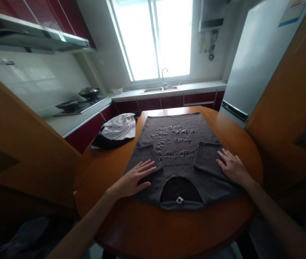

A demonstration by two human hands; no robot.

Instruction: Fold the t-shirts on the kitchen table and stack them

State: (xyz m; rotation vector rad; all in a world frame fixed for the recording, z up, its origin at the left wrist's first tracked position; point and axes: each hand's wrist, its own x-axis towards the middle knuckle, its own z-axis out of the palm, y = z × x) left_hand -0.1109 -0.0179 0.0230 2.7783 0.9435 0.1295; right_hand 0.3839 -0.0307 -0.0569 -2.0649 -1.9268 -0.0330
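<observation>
A dark grey T-shirt (180, 172) with raised lettering lies flat on a round wooden table (169, 230), its neckline toward me and its hem toward the window. Both sleeves are folded inward over the body. My left hand (138, 177) rests on the shirt by the left sleeve, fingers stretched out and palm down. On the other side, my right hand (232, 166) lies flat on the right sleeve's outer edge, its fingers spread. A small pale label with a dark centre (179, 200) shows inside the collar. Neither hand grips anything.
A heap of white and black clothes (119, 127) sits on the table's far left. Beyond are a counter with a sink (160, 89), a gas stove (81, 106) with pans, and a tall fridge (263, 54) at right. Wooden panels flank the table.
</observation>
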